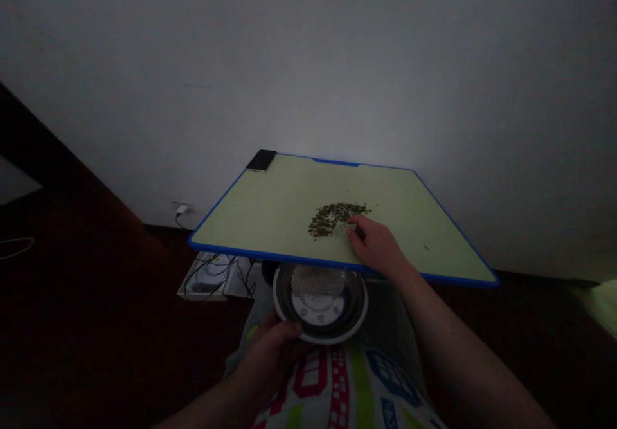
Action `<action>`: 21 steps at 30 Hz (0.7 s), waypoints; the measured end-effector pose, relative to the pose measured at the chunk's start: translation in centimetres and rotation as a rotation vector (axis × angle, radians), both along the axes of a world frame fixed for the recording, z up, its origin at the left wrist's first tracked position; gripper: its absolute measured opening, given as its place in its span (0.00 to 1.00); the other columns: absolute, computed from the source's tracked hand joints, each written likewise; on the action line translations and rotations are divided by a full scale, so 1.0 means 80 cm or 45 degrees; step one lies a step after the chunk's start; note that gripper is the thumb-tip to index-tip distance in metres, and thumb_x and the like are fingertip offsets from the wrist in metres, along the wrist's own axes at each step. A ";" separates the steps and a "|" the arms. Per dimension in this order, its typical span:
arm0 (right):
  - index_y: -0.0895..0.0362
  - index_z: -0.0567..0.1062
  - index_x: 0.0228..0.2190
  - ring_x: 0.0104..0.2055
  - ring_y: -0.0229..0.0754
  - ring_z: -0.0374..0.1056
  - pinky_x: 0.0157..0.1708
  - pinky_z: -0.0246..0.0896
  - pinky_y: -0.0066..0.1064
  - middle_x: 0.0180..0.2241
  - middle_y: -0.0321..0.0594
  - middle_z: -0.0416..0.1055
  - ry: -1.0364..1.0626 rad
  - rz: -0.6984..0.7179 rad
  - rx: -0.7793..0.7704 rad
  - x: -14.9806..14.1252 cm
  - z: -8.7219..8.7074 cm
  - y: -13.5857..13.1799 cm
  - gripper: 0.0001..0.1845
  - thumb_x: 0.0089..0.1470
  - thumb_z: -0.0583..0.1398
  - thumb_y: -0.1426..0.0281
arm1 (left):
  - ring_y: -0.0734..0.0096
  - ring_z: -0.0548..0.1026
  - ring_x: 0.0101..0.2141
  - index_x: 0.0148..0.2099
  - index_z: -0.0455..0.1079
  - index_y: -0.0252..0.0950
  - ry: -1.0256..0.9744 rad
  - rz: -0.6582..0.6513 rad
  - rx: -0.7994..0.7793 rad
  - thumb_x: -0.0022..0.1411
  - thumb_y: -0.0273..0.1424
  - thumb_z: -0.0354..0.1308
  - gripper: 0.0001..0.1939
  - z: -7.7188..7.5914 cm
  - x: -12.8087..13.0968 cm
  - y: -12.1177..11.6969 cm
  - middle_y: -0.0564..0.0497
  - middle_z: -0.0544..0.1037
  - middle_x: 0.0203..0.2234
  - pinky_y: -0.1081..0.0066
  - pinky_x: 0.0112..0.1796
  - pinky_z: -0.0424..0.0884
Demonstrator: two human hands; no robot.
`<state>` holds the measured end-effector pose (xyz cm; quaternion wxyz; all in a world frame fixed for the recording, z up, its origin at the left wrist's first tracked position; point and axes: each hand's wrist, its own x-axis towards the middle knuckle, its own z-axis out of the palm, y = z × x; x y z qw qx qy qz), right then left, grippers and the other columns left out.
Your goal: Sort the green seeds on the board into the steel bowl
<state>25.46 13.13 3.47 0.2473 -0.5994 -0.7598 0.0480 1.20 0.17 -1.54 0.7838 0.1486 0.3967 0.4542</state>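
My left hand (277, 345) grips the near-left rim of a metal bowl (359, 316), thumb over the edge. The bowl sits close to my lap, just below the table's front edge. A patch of pale, fine grains (318, 281) lies in its far part. On the table, my right hand (373, 239) has its fingers curled at the near-right side of a spread of small brown grains or beans (321, 220). A clear, curved piece (342, 228), its kind unclear, shows at the fingertips and seems held by them.
The pale folding table (279, 204) has a blue edge and stands against a wall. A dark phone or tablet (261, 160) lies at its far left corner. One small dark bit (426, 247) is at the right. Below left, a white box (205, 281) holds cables; a plug (182, 210) is in the wall.
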 end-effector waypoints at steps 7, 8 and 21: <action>0.61 0.77 0.48 0.36 0.48 0.73 0.40 0.62 0.35 0.34 0.48 0.78 -0.015 -0.097 -0.010 -0.004 0.000 0.001 0.17 0.62 0.55 0.68 | 0.46 0.83 0.48 0.60 0.71 0.36 0.007 -0.004 0.012 0.45 0.22 0.66 0.37 -0.001 -0.002 -0.001 0.42 0.86 0.48 0.53 0.51 0.78; 0.61 0.77 0.48 0.37 0.48 0.73 0.40 0.63 0.36 0.34 0.48 0.79 -0.016 -0.113 -0.004 -0.003 0.000 0.001 0.17 0.62 0.55 0.68 | 0.47 0.83 0.48 0.60 0.71 0.36 0.012 -0.002 0.008 0.45 0.22 0.66 0.37 0.000 -0.001 -0.001 0.42 0.86 0.47 0.53 0.51 0.79; 0.60 0.77 0.48 0.36 0.47 0.73 0.40 0.63 0.35 0.33 0.47 0.79 -0.016 -0.045 0.021 -0.002 -0.003 0.003 0.16 0.62 0.55 0.68 | 0.47 0.82 0.50 0.60 0.70 0.37 0.012 0.005 0.013 0.46 0.21 0.65 0.36 -0.001 0.000 -0.001 0.44 0.87 0.45 0.52 0.51 0.78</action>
